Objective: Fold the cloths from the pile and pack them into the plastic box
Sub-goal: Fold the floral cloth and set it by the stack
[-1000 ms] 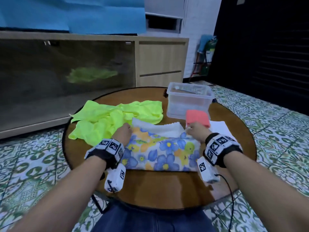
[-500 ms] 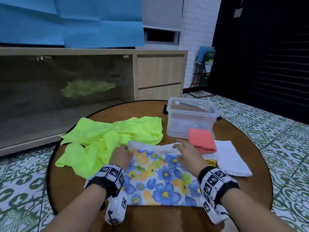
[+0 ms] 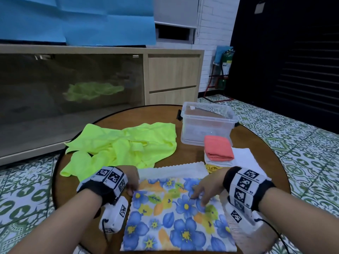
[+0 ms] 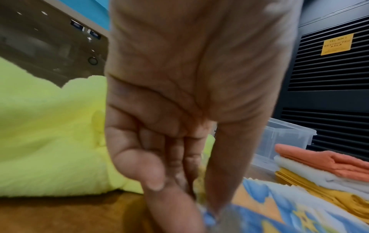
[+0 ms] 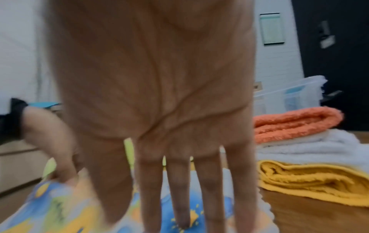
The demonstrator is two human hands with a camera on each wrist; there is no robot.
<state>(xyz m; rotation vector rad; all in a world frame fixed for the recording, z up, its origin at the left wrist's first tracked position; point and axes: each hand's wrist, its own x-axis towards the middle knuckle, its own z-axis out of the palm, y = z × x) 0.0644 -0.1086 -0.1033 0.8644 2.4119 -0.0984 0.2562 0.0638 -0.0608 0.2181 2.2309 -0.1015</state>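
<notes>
A blue-and-yellow floral cloth [image 3: 176,219] lies flat at the table's near edge, with a white strip of its underside [image 3: 172,169] showing at the far side. My left hand [image 3: 131,190] pinches its left edge; in the left wrist view the left hand [image 4: 199,203] has thumb and fingers closed on the floral cloth [image 4: 279,217]. My right hand [image 3: 199,198] presses straight fingers on the cloth's middle, and the right wrist view shows the right hand [image 5: 199,220] flat on it. The clear plastic box [image 3: 207,123] stands at the far right. A crumpled neon yellow cloth [image 3: 124,147] lies behind my left hand.
A stack of folded cloths sits in front of the box: coral [image 3: 218,147] on top, white and yellow [image 3: 212,167] beneath. A flat white cloth [image 3: 245,158] lies to their right. The round wooden table [image 3: 192,153] ends close to my body. A cabinet stands behind.
Both hands have come toward me over the floral cloth, from its far edge to its middle. The right hand went from holding the edge to lying flat.
</notes>
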